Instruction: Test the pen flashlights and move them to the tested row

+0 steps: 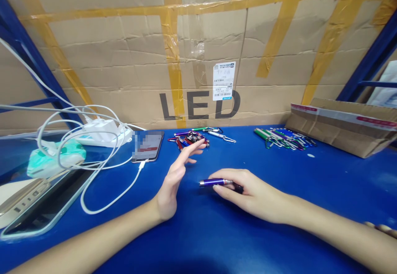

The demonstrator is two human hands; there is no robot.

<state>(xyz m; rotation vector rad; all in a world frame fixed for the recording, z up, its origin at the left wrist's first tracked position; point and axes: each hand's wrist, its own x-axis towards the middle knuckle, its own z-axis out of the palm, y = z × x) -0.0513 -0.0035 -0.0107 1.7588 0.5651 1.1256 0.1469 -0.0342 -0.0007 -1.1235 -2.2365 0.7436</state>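
Observation:
Between the thumb and fingers of my right hand (248, 187) is a small purple flashlight (214, 182) with silver ends, lying level and pointing left. Its right end runs into my palm, where a dark part shows. My left hand (180, 174) is raised on edge to the left of it, fingers stretched out and holding nothing. Behind those fingertips lies a loose pile of small flashlights (189, 139) in red, purple and black, some with carabiner clips. A silver one (217, 135) with a clip lies at the pile's right side.
More clip flashlights (282, 137), green and blue, lie by an open cardboard box (341, 129) at right. At left are a charging phone (149, 146), white cables (105, 203), a power strip (102, 133), a tissue pack (57, 156) and a tablet-like device (52, 203). A large carton (124, 67) stands behind.

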